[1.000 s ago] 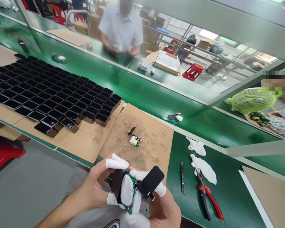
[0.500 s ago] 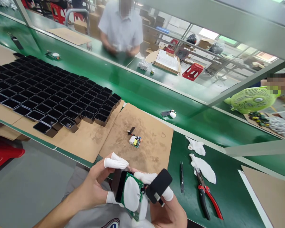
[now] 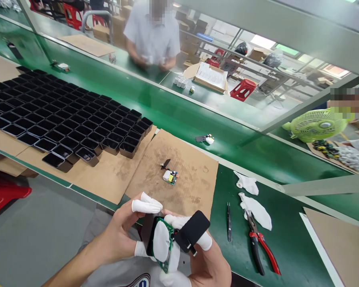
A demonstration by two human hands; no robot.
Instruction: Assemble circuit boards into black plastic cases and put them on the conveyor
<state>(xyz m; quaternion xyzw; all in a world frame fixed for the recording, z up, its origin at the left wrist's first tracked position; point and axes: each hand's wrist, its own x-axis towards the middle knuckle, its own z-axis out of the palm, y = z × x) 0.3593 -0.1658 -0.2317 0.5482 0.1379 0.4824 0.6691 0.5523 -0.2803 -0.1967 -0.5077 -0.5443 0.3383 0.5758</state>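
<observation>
My left hand [image 3: 119,235], with white finger cots, is closed round a black plastic housing [image 3: 147,233] with a green circuit board [image 3: 167,235] set partly in it. My right hand [image 3: 206,263] pinches a black cover piece [image 3: 193,231] with metal prongs, joined to the board and held just right of the housing. Both hands are near the bottom edge, over my lap. Another small circuit board [image 3: 170,176] with a black part lies on the brown cardboard sheet [image 3: 191,187] ahead.
Several empty black housings [image 3: 62,119] stand in rows at the left on cardboard. Tweezers [image 3: 229,222], red-handled pliers [image 3: 261,247] and white gloves [image 3: 254,207] lie on the green bench at right. A small assembly [image 3: 206,139] rides the green conveyor. A person works across the belt; a green fan [image 3: 315,126] stands far right.
The small assemblies on the conveyor have drifted left. My right hand swung the black cover outward and has brought it back close to the housing; the board sits deeper than half a second ago.
</observation>
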